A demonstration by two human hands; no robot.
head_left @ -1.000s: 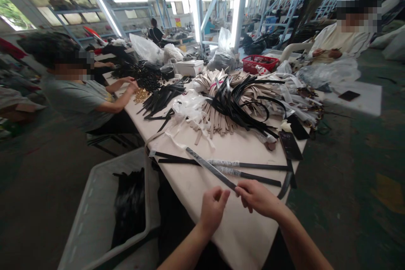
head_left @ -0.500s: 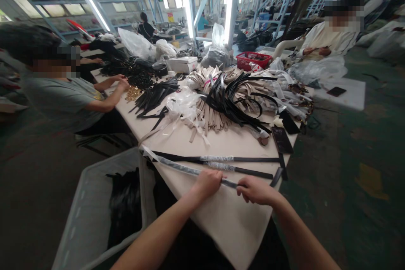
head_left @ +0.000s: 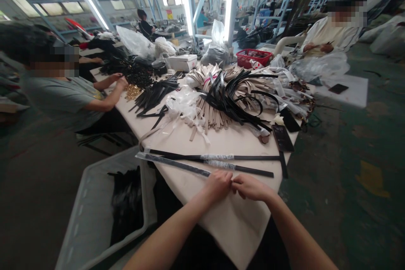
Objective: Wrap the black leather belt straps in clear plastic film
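Note:
A black strap in a clear plastic sleeve [head_left: 177,165] runs from the table's left edge to my left hand [head_left: 219,183], which is closed on its right end. Touching or nearly touching it, my right hand [head_left: 249,187] is closed with fingertips pinched at the same end; what they hold is too small to make out. Just beyond my hands lie two black straps, an upper one [head_left: 256,158] and a lower one [head_left: 253,171], each with a clear plastic wrap near the middle. A phone [head_left: 282,138] rests at the table's right edge.
Beige straps [head_left: 215,120] and coiled black straps [head_left: 226,101] are heaped mid-table. A grey bin [head_left: 84,202] with black straps stands at the lower left. One person sits at the left, another at the right. A red basket [head_left: 255,64] is farther back.
The black strap has moved left into the plastic sleeve, and its free end no longer sticks out to the right. My right hand has moved left, up to my left hand.

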